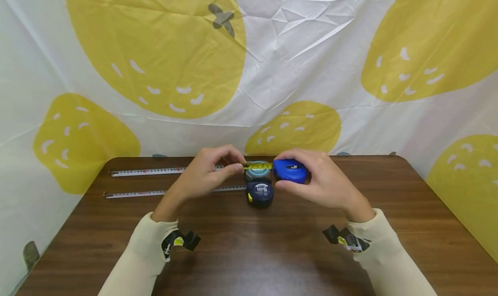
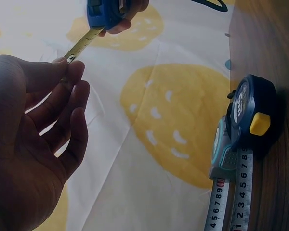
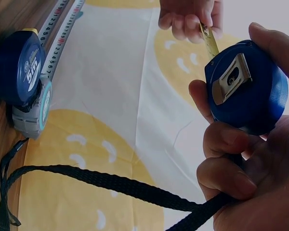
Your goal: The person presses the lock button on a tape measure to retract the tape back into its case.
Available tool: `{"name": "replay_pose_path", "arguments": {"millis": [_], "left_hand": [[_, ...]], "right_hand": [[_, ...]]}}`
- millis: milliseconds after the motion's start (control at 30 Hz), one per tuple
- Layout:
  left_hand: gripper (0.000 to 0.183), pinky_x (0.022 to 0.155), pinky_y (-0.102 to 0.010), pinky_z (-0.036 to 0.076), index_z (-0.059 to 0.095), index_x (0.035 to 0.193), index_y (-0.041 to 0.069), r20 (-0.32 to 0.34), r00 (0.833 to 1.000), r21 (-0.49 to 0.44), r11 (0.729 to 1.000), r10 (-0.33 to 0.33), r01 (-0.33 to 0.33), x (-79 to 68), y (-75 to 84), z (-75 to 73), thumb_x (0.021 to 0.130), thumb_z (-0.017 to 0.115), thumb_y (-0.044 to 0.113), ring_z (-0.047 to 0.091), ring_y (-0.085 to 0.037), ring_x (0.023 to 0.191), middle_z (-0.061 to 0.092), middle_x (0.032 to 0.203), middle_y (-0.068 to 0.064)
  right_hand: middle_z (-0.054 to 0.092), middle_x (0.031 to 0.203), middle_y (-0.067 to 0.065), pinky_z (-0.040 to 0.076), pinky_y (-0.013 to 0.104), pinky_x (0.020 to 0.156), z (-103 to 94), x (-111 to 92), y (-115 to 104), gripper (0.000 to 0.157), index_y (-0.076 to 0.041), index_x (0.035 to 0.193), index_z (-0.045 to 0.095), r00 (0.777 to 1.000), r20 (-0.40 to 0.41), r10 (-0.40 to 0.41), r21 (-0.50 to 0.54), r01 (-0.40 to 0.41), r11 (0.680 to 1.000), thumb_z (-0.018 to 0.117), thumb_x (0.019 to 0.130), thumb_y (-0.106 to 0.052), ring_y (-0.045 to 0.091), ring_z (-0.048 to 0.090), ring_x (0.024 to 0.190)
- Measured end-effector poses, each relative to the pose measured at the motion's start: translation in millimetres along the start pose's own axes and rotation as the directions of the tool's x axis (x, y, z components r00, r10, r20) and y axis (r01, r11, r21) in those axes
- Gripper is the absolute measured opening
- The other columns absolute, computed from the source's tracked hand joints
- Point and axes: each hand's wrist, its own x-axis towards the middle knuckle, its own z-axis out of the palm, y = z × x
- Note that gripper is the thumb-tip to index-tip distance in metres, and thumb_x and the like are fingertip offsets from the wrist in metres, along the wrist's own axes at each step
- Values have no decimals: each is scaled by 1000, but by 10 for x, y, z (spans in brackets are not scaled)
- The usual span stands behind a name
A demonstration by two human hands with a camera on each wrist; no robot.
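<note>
My right hand (image 1: 324,181) grips a bright blue tape measure (image 1: 291,170) above the table. A short length of its yellow blade (image 1: 258,166) is drawn out to the left. My left hand (image 1: 208,173) pinches the blade's end between thumb and forefinger. In the right wrist view the blue case shows a metal belt clip (image 3: 232,78), and a black strap (image 3: 111,180) trails from under my fingers. Below lie a dark blue tape measure (image 1: 260,194) with a yellow button and a grey and teal one (image 1: 258,173), side by side, each with its white blade extended leftward.
The two white blades, one farther (image 1: 148,171) and one nearer (image 1: 136,194), run along the left half of the brown wooden table (image 1: 249,253). A white cloth (image 1: 311,71) with yellow fruit shapes hangs behind the table and at its sides.
</note>
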Motion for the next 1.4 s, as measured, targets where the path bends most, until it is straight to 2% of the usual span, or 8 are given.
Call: {"name": "replay_pose_path", "arguments": {"millis": [567, 833, 1400], "left_hand": [[5, 86, -36, 58, 78, 108, 9, 14, 1000, 8, 1000, 2, -2, -1, 13, 18, 103, 78, 9, 71, -15, 91, 77, 105, 0], [4, 85, -37, 58, 78, 107, 9, 21, 1000, 13, 1000, 13, -14, 2, 14, 38, 103, 77, 9, 71, -16, 90, 77, 103, -1], [6, 84, -35, 59, 77, 106, 10, 48, 999, -8, 1000, 19, -18, 15, 21, 99, 102, 77, 5, 71, -15, 89, 75, 101, 6]], "right_hand": [[75, 119, -10, 59, 38, 88, 31, 30, -18, 45, -16, 130, 72, 999, -6, -41, -8, 40, 999, 93, 91, -23, 12, 70, 104], [75, 120, -10, 59, 39, 88, 51, 25, -22, 45, -18, 132, 72, 1000, 2, -31, -13, 31, 999, 92, 92, -25, 11, 70, 104], [74, 119, -9, 59, 39, 89, 105, 23, -54, 45, -18, 132, 72, 1000, 15, -22, -15, 22, 1000, 92, 92, -28, 12, 70, 104]]}}
